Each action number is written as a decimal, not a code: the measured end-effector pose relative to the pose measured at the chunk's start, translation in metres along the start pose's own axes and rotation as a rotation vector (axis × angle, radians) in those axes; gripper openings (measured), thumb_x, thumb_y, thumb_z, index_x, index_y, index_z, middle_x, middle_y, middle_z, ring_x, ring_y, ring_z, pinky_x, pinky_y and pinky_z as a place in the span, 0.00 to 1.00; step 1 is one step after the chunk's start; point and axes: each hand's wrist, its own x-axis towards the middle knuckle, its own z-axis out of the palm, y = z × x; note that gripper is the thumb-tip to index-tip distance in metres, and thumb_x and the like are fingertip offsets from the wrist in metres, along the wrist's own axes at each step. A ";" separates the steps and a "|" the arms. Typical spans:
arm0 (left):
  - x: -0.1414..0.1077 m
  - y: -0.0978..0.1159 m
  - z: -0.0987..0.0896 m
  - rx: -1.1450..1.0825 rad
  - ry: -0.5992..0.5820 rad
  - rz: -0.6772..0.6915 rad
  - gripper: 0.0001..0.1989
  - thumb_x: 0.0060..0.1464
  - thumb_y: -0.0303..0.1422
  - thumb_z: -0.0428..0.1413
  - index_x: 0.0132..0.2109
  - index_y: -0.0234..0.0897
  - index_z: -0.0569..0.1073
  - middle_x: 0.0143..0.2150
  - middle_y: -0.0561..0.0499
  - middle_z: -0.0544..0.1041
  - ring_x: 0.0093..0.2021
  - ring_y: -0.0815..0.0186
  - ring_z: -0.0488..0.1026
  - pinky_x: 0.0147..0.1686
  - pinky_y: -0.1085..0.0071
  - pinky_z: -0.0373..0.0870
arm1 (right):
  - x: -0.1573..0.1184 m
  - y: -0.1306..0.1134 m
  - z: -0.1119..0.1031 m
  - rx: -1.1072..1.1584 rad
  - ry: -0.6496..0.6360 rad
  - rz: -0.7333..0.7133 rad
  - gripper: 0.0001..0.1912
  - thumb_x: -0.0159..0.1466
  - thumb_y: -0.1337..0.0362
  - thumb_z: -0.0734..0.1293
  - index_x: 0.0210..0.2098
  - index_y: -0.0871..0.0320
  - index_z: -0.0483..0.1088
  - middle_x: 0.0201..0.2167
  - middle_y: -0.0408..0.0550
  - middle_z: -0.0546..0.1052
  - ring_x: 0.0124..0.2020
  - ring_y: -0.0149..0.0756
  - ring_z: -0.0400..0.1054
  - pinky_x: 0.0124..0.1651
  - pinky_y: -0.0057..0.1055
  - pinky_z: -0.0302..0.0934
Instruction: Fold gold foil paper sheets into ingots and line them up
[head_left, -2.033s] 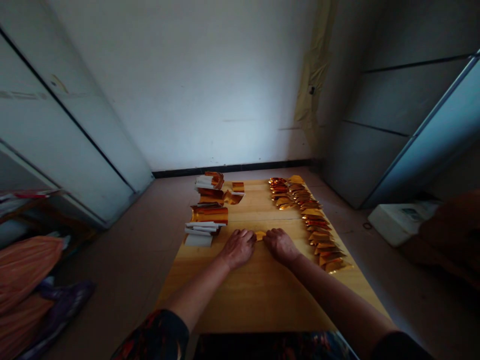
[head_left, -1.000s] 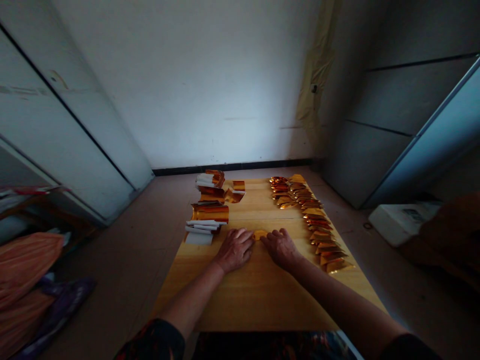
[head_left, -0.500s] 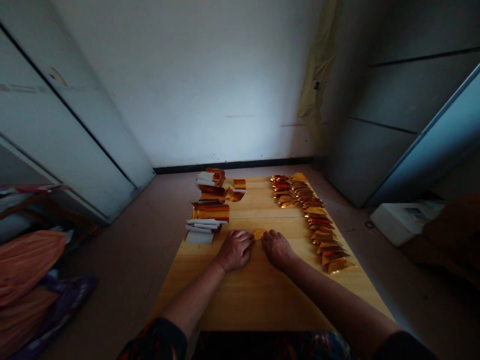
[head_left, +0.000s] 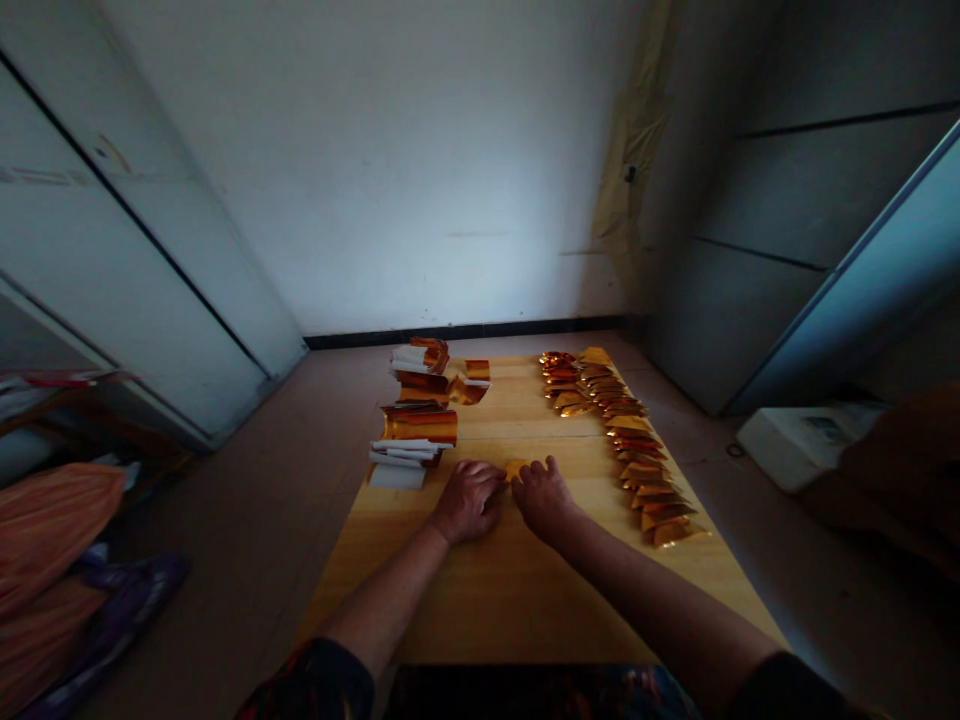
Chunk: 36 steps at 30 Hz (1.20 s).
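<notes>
**Our left hand (head_left: 471, 502) and right hand (head_left: 544, 497) curve around a small gold foil piece (head_left: 515, 468) on the worktop (head_left: 480, 600).**
We cannot tell whether they pinch it; a slip could knock the folded foil row (head_left: 637, 470) at 2 o'clock.
</notes>
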 end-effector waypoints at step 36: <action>0.002 0.005 -0.003 0.051 -0.049 -0.016 0.11 0.47 0.29 0.53 0.40 0.38 0.73 0.43 0.48 0.77 0.46 0.59 0.68 0.47 0.60 0.61 | 0.024 0.010 0.013 0.342 0.154 0.509 0.15 0.57 0.51 0.67 0.34 0.56 0.71 0.37 0.50 0.75 0.41 0.39 0.68 0.42 0.33 0.53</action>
